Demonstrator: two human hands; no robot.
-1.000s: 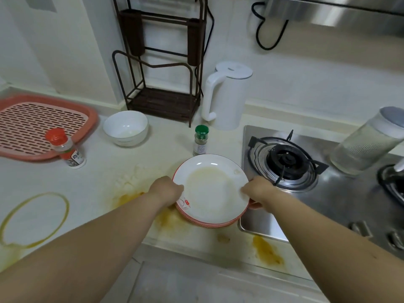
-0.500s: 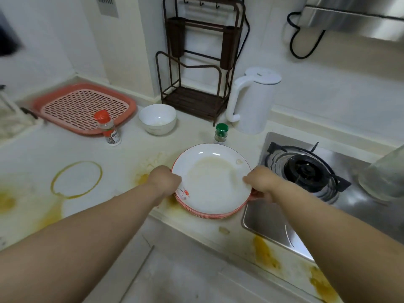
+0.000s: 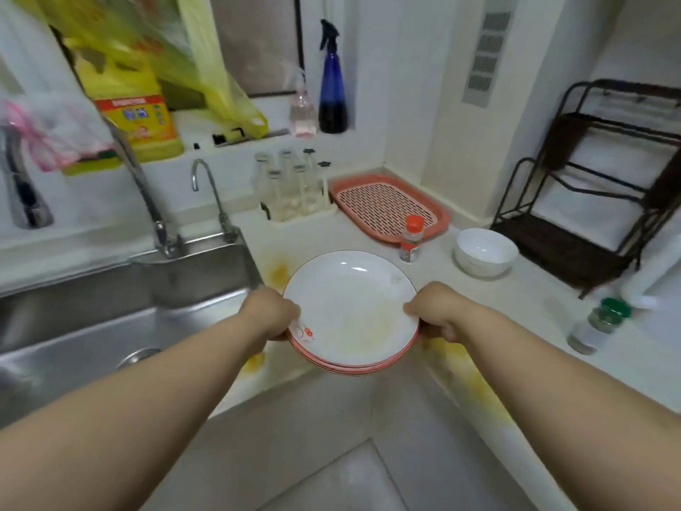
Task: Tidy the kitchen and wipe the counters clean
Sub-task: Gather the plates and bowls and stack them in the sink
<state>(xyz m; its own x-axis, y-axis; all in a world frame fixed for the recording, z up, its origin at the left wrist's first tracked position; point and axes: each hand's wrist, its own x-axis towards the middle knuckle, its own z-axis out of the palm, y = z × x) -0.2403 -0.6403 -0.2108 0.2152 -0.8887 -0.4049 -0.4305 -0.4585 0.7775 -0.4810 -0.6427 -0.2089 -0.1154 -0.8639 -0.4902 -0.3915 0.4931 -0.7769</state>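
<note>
Head view: held a stack of plates (image 3: 350, 311) above the inner corner of the counter (image 3: 534, 289), just right of the sink (image 3: 110, 307). Left hand (image 3: 271, 313) gripped the stack's left rim, fingers curled under; right hand (image 3: 435, 315) gripped the right rim the same way. Top plate white with a red edge, faintly stained. Yellow stains (image 3: 278, 271) smeared along the counter's front edge and beside the sink. Behind the stack: red-capped spice jar (image 3: 412, 237), just in front of the pink draining tray (image 3: 387, 204) in the back corner; white bowl (image 3: 484, 252) to the jar's right, near the dark wire rack (image 3: 589, 201). Green-capped jar (image 3: 600, 324) toward the counter's right end. Faucet (image 3: 140, 189) behind the sink.
</note>
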